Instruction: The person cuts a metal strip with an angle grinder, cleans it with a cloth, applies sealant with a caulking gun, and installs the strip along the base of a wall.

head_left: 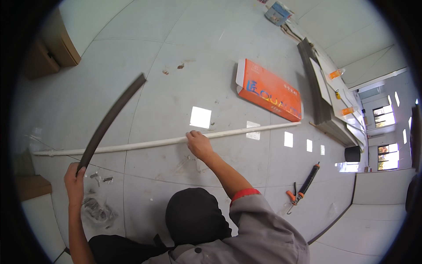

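Observation:
My left hand (74, 182) is closed round the lower end of a long dark grey-brown tube (107, 121). The tube bends gently as it rises up and to the right over the tiles. A long white pipe (162, 142) lies across the floor in front of me, running from the far left to the orange box. My right hand (200, 145) is at the middle of this pipe, fingers curled over it. Part of the grip there is hidden by the hand itself.
An orange cardboard box (270, 91) lies beyond the pipe's right end. A caulking gun (304, 188) rests at the right. Stacked panels (323, 86) carry orange bottles (349, 111). Small metal pieces (99, 178) and a clear plastic bag (99, 211) lie near my left forearm.

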The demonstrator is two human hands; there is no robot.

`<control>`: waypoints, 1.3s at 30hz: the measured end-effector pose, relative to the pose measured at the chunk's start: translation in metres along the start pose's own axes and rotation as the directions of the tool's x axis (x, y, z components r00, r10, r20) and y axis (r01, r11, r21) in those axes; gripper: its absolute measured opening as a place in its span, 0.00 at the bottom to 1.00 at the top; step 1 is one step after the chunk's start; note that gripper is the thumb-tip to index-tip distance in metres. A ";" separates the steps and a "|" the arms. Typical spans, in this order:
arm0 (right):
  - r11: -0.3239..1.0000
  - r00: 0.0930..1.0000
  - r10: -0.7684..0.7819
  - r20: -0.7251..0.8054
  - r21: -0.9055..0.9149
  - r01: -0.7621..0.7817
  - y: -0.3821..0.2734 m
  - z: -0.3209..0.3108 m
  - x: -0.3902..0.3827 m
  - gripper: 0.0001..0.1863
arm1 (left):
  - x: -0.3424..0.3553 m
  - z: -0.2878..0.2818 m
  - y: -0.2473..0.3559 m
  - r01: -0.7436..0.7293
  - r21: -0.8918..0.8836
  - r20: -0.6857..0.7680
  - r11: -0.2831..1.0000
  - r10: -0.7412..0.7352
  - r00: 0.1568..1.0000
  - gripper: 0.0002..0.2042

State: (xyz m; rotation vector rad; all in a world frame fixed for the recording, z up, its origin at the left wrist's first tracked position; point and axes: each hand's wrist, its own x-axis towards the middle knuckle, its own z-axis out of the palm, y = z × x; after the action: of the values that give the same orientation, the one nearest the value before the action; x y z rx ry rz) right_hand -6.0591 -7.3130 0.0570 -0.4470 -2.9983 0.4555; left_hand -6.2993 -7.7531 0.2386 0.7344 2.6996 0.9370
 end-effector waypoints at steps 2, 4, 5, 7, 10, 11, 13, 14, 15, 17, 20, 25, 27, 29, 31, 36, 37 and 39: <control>0.973 0.980 0.172 -0.099 0.173 -0.153 -0.010 -0.025 -0.023 0.17 | 0.005 0.015 0.010 -0.174 0.079 -0.012 0.982 0.176 0.984 0.07; 0.911 0.943 0.315 -0.110 0.314 -0.268 -0.018 -0.038 -0.077 0.16 | 0.009 0.037 0.020 -0.446 0.306 -0.095 0.841 0.493 0.865 0.07; 0.877 0.922 0.376 -0.088 0.355 -0.324 -0.009 -0.040 -0.120 0.16 | 0.013 0.053 0.036 -0.489 0.234 -0.020 0.841 0.506 0.862 0.07; 0.842 0.899 0.436 -0.045 0.372 -0.390 0.004 -0.040 -0.202 0.15 | 0.010 0.075 0.042 -0.564 0.087 0.124 0.821 0.553 0.824 0.06; 0.753 0.799 0.602 0.014 0.325 -0.573 -0.001 -0.076 -0.253 0.14 | 0.000 0.090 0.067 -0.262 -0.236 0.503 0.936 0.349 0.791 0.11; 0.670 0.727 0.686 0.030 0.361 -0.648 0.000 -0.086 -0.255 0.12 | -0.006 0.090 0.073 -0.101 -0.256 0.600 0.962 0.240 0.763 0.12; 0.466 0.629 0.765 0.142 0.551 -0.692 -0.024 -0.125 -0.224 0.12 | -0.019 0.088 0.071 0.109 -0.334 0.686 0.936 0.162 0.709 0.13; 0.445 0.622 0.768 0.152 0.570 -0.690 -0.029 -0.138 -0.215 0.13 | -0.023 0.085 0.068 0.124 -0.349 0.704 0.929 0.173 0.689 0.13; 0.431 0.621 0.767 0.161 0.586 -0.686 -0.029 -0.148 -0.213 0.14 | -0.026 0.086 0.066 0.141 -0.366 0.716 0.920 0.182 0.674 0.13; 0.527 0.697 0.710 0.097 0.583 -0.618 -0.021 -0.149 -0.222 0.16 | -0.029 0.086 0.065 0.160 -0.374 0.740 0.913 0.190 0.645 0.14; 0.468 0.646 0.746 0.161 0.563 -0.681 0.006 -0.128 -0.240 0.16 | -0.023 0.090 0.064 0.138 -0.324 0.763 0.936 0.172 0.623 0.14; 0.186 0.438 0.862 0.253 0.647 -0.740 0.082 -0.060 -0.317 0.16 | -0.021 0.117 0.110 -0.063 -0.158 0.741 0.985 0.160 0.652 0.14; 0.114 0.363 0.897 0.250 0.663 -0.740 0.107 -0.033 -0.358 0.16 | -0.027 0.139 0.112 -0.060 -0.213 0.700 0.975 0.195 0.687 0.13; 0.066 0.325 0.909 0.261 0.680 -0.730 0.128 -0.031 -0.379 0.16 | -0.028 0.156 0.114 -0.015 -0.218 0.661 0.976 0.159 0.734 0.13; 0.109 0.218 0.972 0.093 0.641 -0.760 0.163 -0.040 -0.416 0.15 | -0.019 0.175 0.127 -0.016 -0.163 0.667 0.986 0.122 0.735 0.12; 0.089 -0.057 0.938 -0.343 0.394 -0.915 0.272 -0.063 -0.554 0.20 | 0.012 0.247 0.195 0.040 -0.273 0.661 0.961 0.157 0.734 0.09; 0.076 -0.107 0.912 -0.396 0.420 -0.904 0.287 -0.072 -0.565 0.20 | 0.020 0.253 0.211 0.033 -0.279 0.657 0.960 0.166 0.736 0.09; -0.011 -0.117 0.868 -0.483 0.216 -0.976 0.318 -0.088 -0.576 0.21 | 0.036 0.262 0.229 0.003 -0.207 0.661 0.978 0.138 0.737 0.09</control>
State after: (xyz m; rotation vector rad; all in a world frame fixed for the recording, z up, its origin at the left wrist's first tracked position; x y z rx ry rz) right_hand -5.4113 -7.1681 0.0274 -2.3641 -1.5625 -0.0500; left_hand -6.1540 -7.4415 0.1760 0.9172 1.9217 0.7381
